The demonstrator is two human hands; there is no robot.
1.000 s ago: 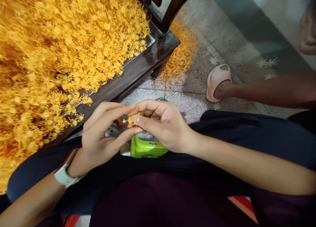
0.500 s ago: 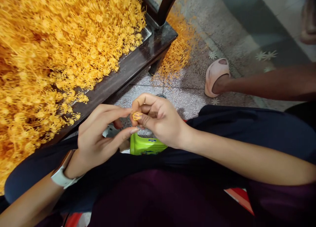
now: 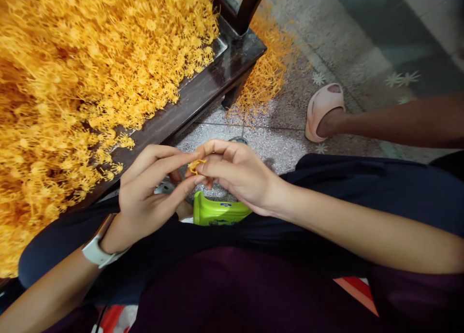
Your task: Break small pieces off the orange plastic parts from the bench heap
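My right hand (image 3: 241, 176) pinches a small yellow plastic flower piece (image 3: 195, 166) with thin curved prongs between thumb and fingers. From the left, my left hand (image 3: 155, 185), with a pale-banded watch (image 3: 99, 252) at its wrist, brings its thumb and index fingertips to the lower and upper edges of the same piece. The two hands meet at the fingertips above the floor, and part of the piece is hidden behind the fingers. Beside my left hand lies a large heap of similar yellow pieces (image 3: 108, 67) on a dark wooden bench (image 3: 203, 89).
A bright green plastic object (image 3: 221, 212) sits below the hands, between my legs. Orange strands (image 3: 266, 65) are heaped on the speckled floor (image 3: 282, 132) by the bench's leg. Another person's foot in a pale pink slipper (image 3: 322, 110) rests at the right.
My left thumb and index fingertips have come closer together around the yellow piece. The piece has turned between my fingers, and its prongs show from another side. The view has shifted slightly.
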